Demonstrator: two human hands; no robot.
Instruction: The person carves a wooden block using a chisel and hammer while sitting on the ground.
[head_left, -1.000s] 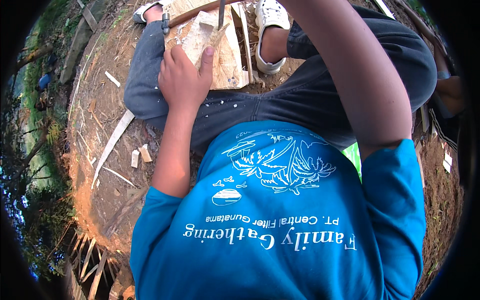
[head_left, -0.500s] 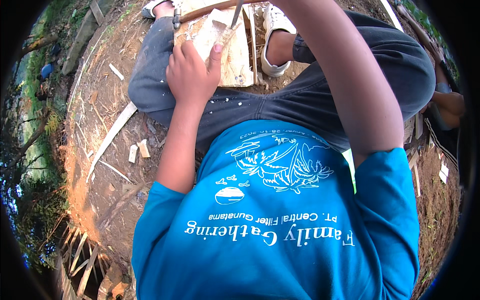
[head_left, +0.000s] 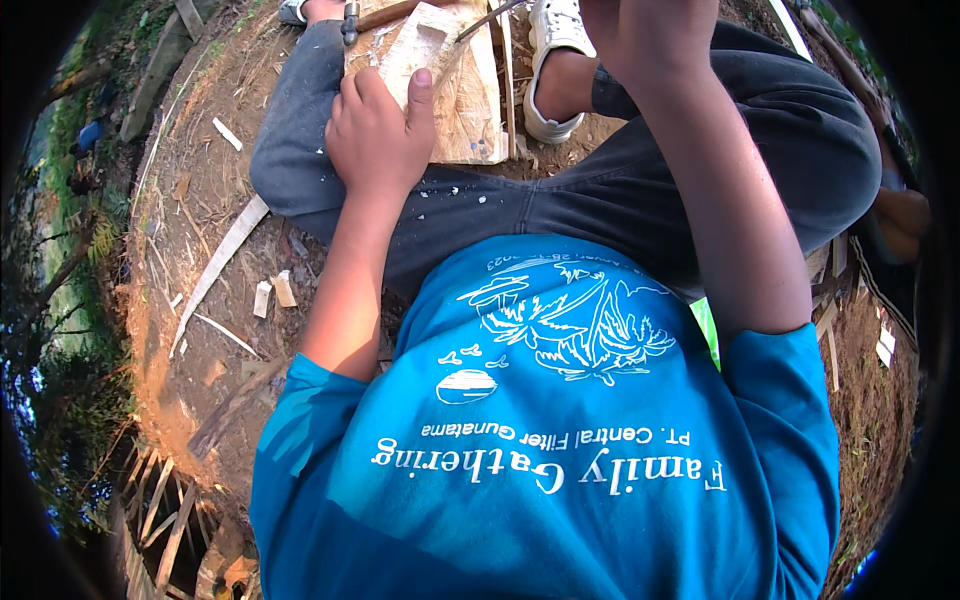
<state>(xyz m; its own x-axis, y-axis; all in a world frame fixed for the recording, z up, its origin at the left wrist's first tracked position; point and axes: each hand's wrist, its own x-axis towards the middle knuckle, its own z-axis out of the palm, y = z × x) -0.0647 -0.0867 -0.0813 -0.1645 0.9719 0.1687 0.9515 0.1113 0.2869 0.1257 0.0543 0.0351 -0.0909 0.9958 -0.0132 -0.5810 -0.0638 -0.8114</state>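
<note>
My left hand is closed on the near end of a pale wood piece, its thumb standing apart from the bent fingers. A hollow is cut in that piece, which lies on a thick wooden board between my legs. The thin grey blade of a chisel slants over the hollow, its tip low at the wood. It runs up and right out of the picture toward my right hand, whose fingers are cut off by the top edge. A hammer with a wooden handle lies across the board's far left.
My bent legs in dark trousers flank the board, with a white shoe right of it. Wood chips and a long curved strip lie on the dirt at left. Part of another person shows at the far right.
The chisel has tipped from steep to a flatter slant as my right hand came lower into view and to the right. My left hand remains at the wood piece.
</note>
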